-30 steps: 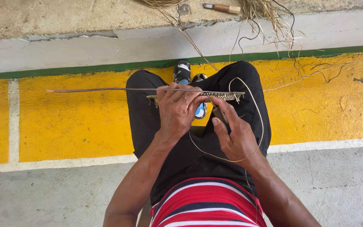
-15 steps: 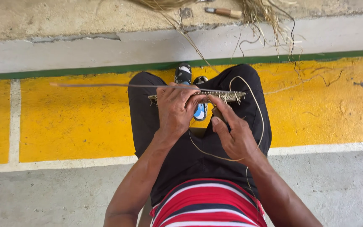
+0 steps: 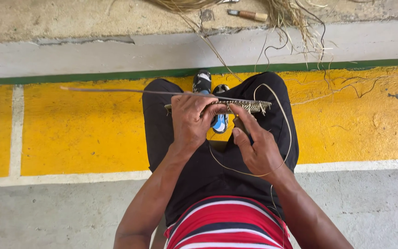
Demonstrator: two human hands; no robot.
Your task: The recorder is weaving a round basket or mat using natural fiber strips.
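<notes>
- Little has moved since the earlier frames: both hands keep their places over the lap, and the long thin rod point(image 3: 116, 90) still juts out to the left.
- Left hand point(image 3: 190, 121) is clenched around the narrow woven strip point(image 3: 247, 106), which lies level across the knees in black trousers point(image 3: 162, 133).
- Right hand point(image 3: 256, 147) sits just below the strip, fingers pinching a thin pale strand point(image 3: 287, 133) that loops out to the right and back under the wrist.
- Blue and white shoes point(image 3: 203, 82) show beyond the strip, on the yellow painted floor point(image 3: 84, 133).
- Loose dry fibres point(image 3: 291, 18) and a wooden-handled tool point(image 3: 249, 15) lie on the concrete ledge point(image 3: 70, 23) above.
</notes>
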